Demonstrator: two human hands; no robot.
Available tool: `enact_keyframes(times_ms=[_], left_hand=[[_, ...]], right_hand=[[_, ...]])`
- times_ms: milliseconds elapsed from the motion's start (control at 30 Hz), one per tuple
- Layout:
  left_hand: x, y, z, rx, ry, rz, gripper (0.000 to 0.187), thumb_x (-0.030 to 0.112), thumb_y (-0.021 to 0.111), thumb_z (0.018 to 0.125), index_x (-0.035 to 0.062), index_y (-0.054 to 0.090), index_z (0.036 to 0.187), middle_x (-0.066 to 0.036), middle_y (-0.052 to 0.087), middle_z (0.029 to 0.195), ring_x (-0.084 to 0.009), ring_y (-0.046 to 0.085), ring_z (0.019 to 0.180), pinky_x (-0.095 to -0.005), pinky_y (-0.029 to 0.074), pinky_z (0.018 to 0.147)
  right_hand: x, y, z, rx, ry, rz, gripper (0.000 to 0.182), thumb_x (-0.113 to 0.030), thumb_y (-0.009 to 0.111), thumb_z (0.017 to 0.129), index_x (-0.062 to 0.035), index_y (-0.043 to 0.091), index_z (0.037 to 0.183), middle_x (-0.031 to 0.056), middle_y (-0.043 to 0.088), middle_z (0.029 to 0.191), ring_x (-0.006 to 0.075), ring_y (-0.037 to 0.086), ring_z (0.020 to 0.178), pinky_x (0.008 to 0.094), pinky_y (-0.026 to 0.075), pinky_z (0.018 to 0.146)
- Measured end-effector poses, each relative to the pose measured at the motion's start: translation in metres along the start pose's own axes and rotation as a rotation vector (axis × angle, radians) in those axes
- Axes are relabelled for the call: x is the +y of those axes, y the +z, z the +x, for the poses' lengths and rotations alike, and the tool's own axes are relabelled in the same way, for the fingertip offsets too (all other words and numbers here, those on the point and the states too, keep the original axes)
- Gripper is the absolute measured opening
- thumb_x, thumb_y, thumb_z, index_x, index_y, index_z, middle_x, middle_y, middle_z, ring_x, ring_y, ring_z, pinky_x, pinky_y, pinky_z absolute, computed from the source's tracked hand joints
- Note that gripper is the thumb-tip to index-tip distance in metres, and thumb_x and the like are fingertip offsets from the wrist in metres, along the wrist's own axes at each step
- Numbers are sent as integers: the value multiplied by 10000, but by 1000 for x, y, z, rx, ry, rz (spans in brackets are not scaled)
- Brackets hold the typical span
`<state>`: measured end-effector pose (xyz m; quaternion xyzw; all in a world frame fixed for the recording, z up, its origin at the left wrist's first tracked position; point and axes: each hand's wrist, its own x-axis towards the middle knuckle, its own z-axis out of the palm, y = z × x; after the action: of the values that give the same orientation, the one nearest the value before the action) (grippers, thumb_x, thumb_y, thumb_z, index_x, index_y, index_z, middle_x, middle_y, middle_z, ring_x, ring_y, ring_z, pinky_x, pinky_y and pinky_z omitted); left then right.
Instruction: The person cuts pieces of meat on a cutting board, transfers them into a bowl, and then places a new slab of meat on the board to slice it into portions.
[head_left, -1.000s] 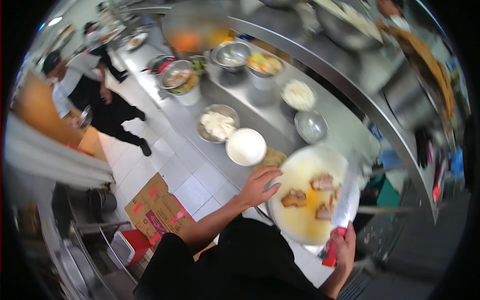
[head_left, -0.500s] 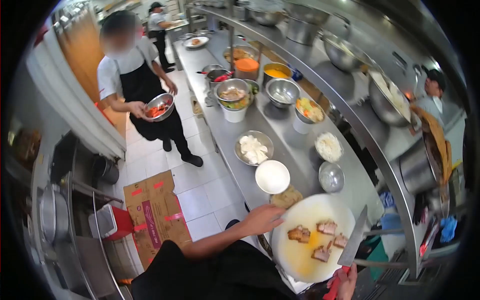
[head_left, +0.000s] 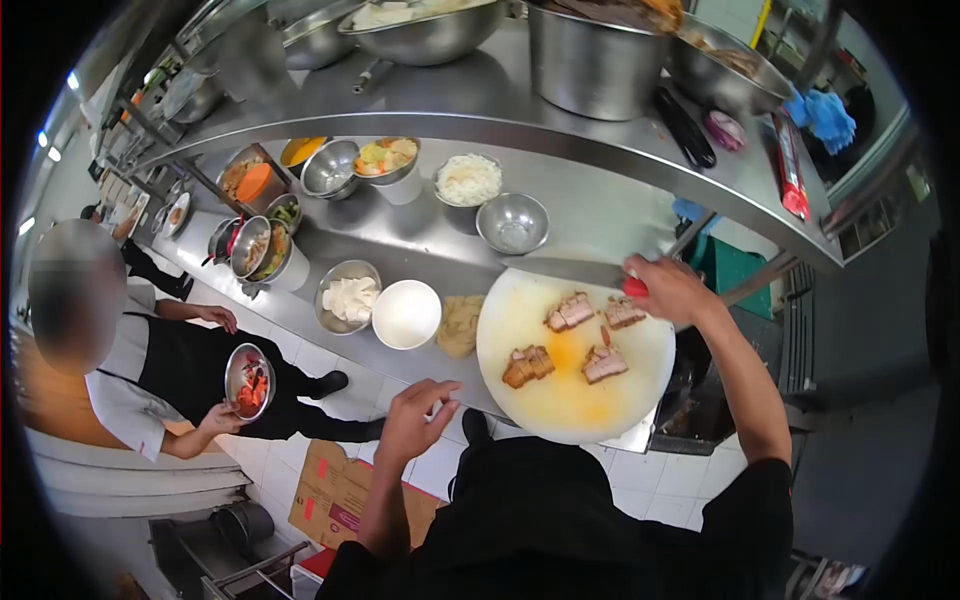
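Note:
A round white cutting board (head_left: 530, 410) carries several portions of sliced browned meat (head_left: 528, 366) and an orange-yellow stain. My right hand (head_left: 662, 288) grips the red handle of a large knife (head_left: 570, 270), whose blade lies across the board's far edge. Left of the board, my left hand (head_left: 418, 415) is raised with its fingers apart and nothing in it. Beside the board are a folded tan cloth (head_left: 460, 326), a white bowl (head_left: 407, 314) and a metal bowl of white chunks (head_left: 350, 298).
A co-worker (head_left: 150, 370) at the left holds a metal bowl of red pieces (head_left: 249, 381). Overhead runs a steel shelf (head_left: 450, 100) with a large pot (head_left: 598, 65). Beyond the board stand a small metal bowl (head_left: 512, 223) and a bowl of shredded white food (head_left: 468, 180).
The view has swung right, toward the board and shelf. My left hand has moved away from the board's edge. The knife has turned from a steep slant to nearly level along the far edge.

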<state>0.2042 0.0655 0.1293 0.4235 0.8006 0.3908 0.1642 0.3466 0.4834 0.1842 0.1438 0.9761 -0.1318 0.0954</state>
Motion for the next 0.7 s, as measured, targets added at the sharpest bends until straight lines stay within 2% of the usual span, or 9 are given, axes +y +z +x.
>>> enact_keyframes(times_ms=[33, 100, 133, 200, 367, 467, 600, 667, 700], left_hand=[[2, 1, -2, -12, 5, -5, 235, 94, 723, 870, 67, 714, 1104, -110, 686, 844, -291, 632, 681, -377, 506, 615], [4, 2, -8, 48, 125, 2, 228, 56, 736, 850, 53, 720, 1078, -109, 660, 798, -297, 608, 666, -372, 498, 611], [2, 6, -10, 43, 109, 4, 228, 56, 736, 850, 53, 720, 1078, -109, 660, 798, -297, 608, 666, -372, 498, 611], [-1, 20, -13, 125, 260, -63, 194, 40, 738, 842, 43, 740, 1036, -96, 637, 738, -203, 560, 607, -322, 464, 563], [3, 38, -20, 54, 220, -69, 196, 44, 716, 863, 40, 722, 1059, -114, 645, 770, -268, 598, 669, -363, 492, 622], [5, 53, -17, -12, 220, -30, 186, 70, 699, 883, 45, 702, 1068, -126, 643, 817, -309, 623, 746, -391, 509, 687], [-2, 73, -3, 83, 225, -9, 198, 81, 714, 871, 29, 700, 1061, -116, 645, 831, -298, 623, 743, -382, 519, 689], [-8, 81, 4, 58, 12, 9, 344, 140, 762, 844, 11, 670, 1149, -126, 648, 913, -300, 633, 838, -396, 523, 774], [-6, 86, 9, 54, 5, 4, 344, 140, 762, 844, 11, 670, 1149, -126, 648, 913, -300, 633, 838, -396, 523, 774]], right_hand=[[15, 10, 15, 29, -117, 47, 493, -181, 776, 791, -90, 524, 1205, 207, 683, 1052, 426, 640, 1038, 489, 486, 908], [34, 31, 41, 106, -199, 75, 444, -171, 783, 787, -105, 519, 1138, 174, 686, 1033, 405, 642, 1023, 469, 453, 912], [42, 42, 51, 94, -204, 85, 444, -171, 783, 787, -105, 519, 1138, 174, 686, 1033, 405, 642, 1023, 469, 453, 912], [54, 61, 64, 207, -232, 40, 431, -168, 793, 777, -120, 507, 1097, 149, 680, 996, 383, 640, 996, 456, 420, 915], [71, 78, 87, 274, -228, -9, 436, -88, 768, 755, -167, 523, 1107, 50, 643, 1028, 283, 597, 1073, 458, 403, 905], [64, 76, 93, 261, -214, -9, 381, -88, 761, 750, -159, 543, 1054, 57, 635, 1017, 283, 583, 1070, 457, 398, 900], [61, 76, 84, 285, -181, -15, 318, -67, 749, 743, -135, 558, 988, 54, 641, 979, 288, 569, 1078, 470, 395, 909], [42, 65, 65, 329, -158, -23, 298, -61, 745, 742, -122, 567, 974, 66, 650, 976, 297, 573, 1074, 469, 408, 905], [27, 59, 52, 381, -135, -33, 279, -56, 741, 742, -109, 576, 960, 78, 660, 972, 306, 576, 1071, 468, 422, 900]])
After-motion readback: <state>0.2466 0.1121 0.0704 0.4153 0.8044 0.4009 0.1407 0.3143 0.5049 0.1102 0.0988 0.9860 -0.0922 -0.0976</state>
